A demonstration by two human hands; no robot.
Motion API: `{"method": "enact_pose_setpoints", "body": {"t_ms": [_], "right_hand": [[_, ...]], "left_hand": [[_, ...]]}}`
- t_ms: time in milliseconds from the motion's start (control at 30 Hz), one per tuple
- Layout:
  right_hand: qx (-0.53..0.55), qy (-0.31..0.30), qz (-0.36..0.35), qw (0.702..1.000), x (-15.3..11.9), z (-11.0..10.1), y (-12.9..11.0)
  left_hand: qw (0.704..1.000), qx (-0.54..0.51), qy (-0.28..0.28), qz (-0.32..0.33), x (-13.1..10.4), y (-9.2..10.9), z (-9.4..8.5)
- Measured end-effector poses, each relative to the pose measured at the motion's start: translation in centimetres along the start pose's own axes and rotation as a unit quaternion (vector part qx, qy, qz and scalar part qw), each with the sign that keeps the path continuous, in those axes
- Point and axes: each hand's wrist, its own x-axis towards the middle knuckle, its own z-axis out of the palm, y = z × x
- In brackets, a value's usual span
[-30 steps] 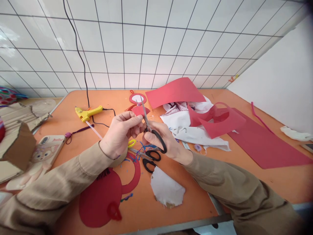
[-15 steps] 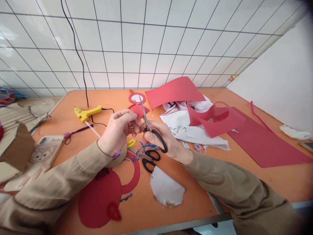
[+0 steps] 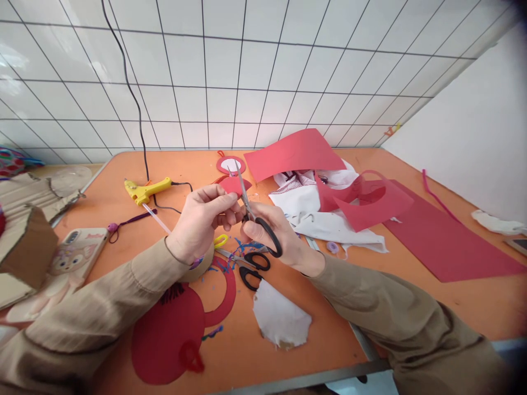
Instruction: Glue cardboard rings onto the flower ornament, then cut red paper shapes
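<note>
Between thumb and fingers, my left hand (image 3: 208, 211) pinches a small piece of red paper (image 3: 235, 185). My right hand (image 3: 280, 233) is wrapped round the black handles of a pair of scissors (image 3: 246, 198). Their blades point up and away and stand a little apart, with the red piece at them. Just beyond the tips lies a red ring with a white centre (image 3: 231, 164). Below my hands rest a second pair of black-handled scissors (image 3: 257, 260), a red paper ring (image 3: 226, 299) and a large round red piece (image 3: 164, 340).
A yellow glue gun (image 3: 147, 191) with a cord lies at left, near a phone (image 3: 76, 258) and torn cardboard (image 3: 28, 247). Red sheets (image 3: 448, 241) and white cloth (image 3: 300, 197) spread at right. A white scrap (image 3: 282, 315) lies near the front edge, blue bits around the second scissors.
The red piece has turned slightly in my left fingers, and the scissor blades have shifted a touch. Everything on the table stays where it was.
</note>
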Motion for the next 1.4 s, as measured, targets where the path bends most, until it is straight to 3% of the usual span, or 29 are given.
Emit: {"method": "enact_pose_setpoints", "body": {"t_ms": [400, 767, 1033, 1200, 1267, 1400], "right_hand": [[0.034, -0.013, -0.004, 0.999, 0.1, -0.1, 0.4], [-0.046, 0.002, 0.007, 0.999, -0.1, -0.3, 0.4], [-0.033, -0.009, 0.010, 0.999, -0.1, -0.2, 0.0], [-0.044, 0.007, 0.036, 0.998, -0.1, -0.1, -0.2], [-0.033, 0.036, 0.033, 0.998, -0.1, 0.0, -0.2], [-0.045, 0.022, 0.062, 0.997, 0.0, -0.1, 0.2]], "left_hand": [[1.000, -0.002, 0.004, 0.008, -0.1, 0.1, 0.1], [1.000, 0.008, 0.004, -0.002, 0.0, 0.1, 0.1], [0.999, 0.033, -0.007, -0.010, 0.2, 0.5, -0.3], [0.996, 0.074, -0.038, -0.027, 0.4, 1.5, -0.6], [0.994, 0.094, -0.036, -0.034, 0.4, 1.7, -0.7], [0.994, 0.102, -0.024, -0.024, 0.6, 1.8, -0.9]]}}
